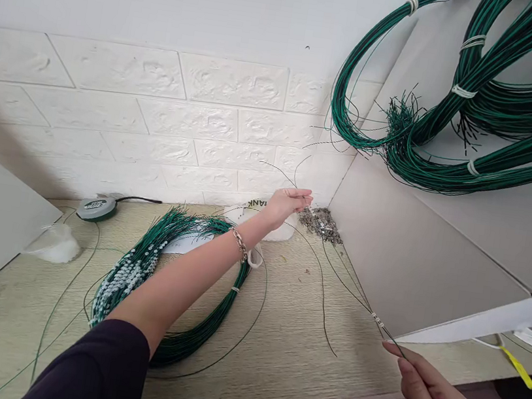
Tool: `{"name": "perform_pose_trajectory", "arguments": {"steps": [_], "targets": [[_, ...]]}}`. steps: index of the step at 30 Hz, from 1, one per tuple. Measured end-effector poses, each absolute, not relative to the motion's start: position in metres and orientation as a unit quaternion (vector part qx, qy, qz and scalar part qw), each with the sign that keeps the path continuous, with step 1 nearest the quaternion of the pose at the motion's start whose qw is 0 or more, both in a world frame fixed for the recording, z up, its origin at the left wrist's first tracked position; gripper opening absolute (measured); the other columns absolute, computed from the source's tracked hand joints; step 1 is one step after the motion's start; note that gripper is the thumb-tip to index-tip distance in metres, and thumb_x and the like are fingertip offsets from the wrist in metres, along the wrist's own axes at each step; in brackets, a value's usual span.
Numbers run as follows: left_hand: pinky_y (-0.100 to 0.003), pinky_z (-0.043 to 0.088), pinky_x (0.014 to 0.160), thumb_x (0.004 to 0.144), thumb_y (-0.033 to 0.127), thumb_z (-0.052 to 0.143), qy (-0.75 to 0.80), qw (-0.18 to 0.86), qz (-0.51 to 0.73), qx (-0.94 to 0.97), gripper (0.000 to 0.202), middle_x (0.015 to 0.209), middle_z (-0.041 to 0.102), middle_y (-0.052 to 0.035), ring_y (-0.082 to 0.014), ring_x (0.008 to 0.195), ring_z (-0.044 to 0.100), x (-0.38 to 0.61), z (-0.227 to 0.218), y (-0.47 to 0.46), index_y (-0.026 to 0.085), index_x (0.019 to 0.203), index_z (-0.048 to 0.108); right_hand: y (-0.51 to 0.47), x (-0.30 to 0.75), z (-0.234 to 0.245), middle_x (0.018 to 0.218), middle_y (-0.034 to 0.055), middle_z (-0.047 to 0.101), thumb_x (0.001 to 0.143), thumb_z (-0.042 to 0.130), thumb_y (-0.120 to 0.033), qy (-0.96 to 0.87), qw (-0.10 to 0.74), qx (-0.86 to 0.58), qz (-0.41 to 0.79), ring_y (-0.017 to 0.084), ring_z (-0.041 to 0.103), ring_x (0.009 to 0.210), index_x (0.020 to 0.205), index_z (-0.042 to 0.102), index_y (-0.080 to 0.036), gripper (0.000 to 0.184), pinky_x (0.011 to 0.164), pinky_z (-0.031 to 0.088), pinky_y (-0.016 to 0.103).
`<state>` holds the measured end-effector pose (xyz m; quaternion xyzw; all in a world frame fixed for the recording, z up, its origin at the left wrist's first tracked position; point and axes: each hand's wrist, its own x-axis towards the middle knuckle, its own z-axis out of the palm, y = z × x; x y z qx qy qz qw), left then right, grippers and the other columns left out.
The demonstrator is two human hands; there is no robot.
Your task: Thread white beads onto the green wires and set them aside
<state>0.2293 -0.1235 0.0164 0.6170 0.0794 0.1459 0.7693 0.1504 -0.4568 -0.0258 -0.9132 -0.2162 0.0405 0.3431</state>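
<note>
Thin dark wires [345, 270] stretch between my two hands above the table. My left hand [289, 206] reaches far forward near the wall, its fingers pinched on one end, with loose wire ends sticking out beyond them. At the lower right, my right hand [441, 396] pinches the other end between thumb and fingers. Just ahead of it, several small whitish pieces [378, 319] sit on the wires. Under my left forearm lies a tied coil of green wires [207, 336], partly hidden by the arm, with many small white pieces along its left side.
Large tied green wire bundles [455, 120] hang over the right panel [435, 263]. A heap of small metal pieces [322, 224] lies in the back corner. A tape measure [96, 208] and a clear plastic bag [54, 244] lie at left. A loose wire [324, 300] curves across the table.
</note>
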Motion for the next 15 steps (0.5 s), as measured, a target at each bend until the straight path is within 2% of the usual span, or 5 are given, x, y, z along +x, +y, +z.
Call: {"name": "perform_pose_trajectory", "arguments": {"steps": [3,8,12,15], "targets": [[-0.025,0.037,0.074,0.058,0.015,0.067,0.07,0.779,0.154,0.604,0.036,0.089,0.062,-0.0092,-0.0086,0.073,0.053,0.208,0.034,-0.117,0.009,0.093,0.062,-0.447,0.139,-0.025,0.092,0.002,0.065,0.077,0.04,-0.05,-0.168,0.352,-0.921,0.001,0.021,0.059,0.091,0.089,0.064,-0.022,0.039,0.069,0.05,0.027],[-0.026,0.035,0.075,0.056,0.014,0.069,0.055,0.77,0.156,0.616,0.04,0.09,0.062,-0.0082,-0.0077,0.072,0.052,0.178,0.053,-0.112,0.01,0.095,0.061,-0.431,0.128,-0.02,0.083,0.0025,0.065,0.077,0.043,-0.046,-0.255,0.328,-0.91,0.001,0.019,0.06,0.077,0.074,0.064,-0.021,0.033,0.061,0.047,0.025],[-0.027,0.035,0.075,0.056,0.014,0.069,0.06,0.772,0.15,0.615,0.038,0.086,0.062,-0.0067,-0.0072,0.07,0.051,0.161,0.057,-0.111,0.01,0.093,0.062,-0.414,0.121,-0.012,0.058,-0.0009,0.058,0.08,0.036,-0.043,-0.204,0.341,-0.918,0.004,0.016,0.054,0.054,0.072,0.059,-0.021,0.033,0.048,0.042,0.024],[-0.027,0.036,0.075,0.055,0.013,0.069,0.067,0.778,0.15,0.607,0.036,0.083,0.062,-0.0059,-0.0085,0.073,0.053,0.153,0.057,-0.108,0.01,0.09,0.062,-0.408,0.116,-0.01,0.058,-0.0021,0.056,0.079,0.037,-0.047,-0.185,0.347,-0.92,0.009,0.015,0.052,0.055,0.072,0.057,-0.022,0.033,0.049,0.039,0.022]]}}
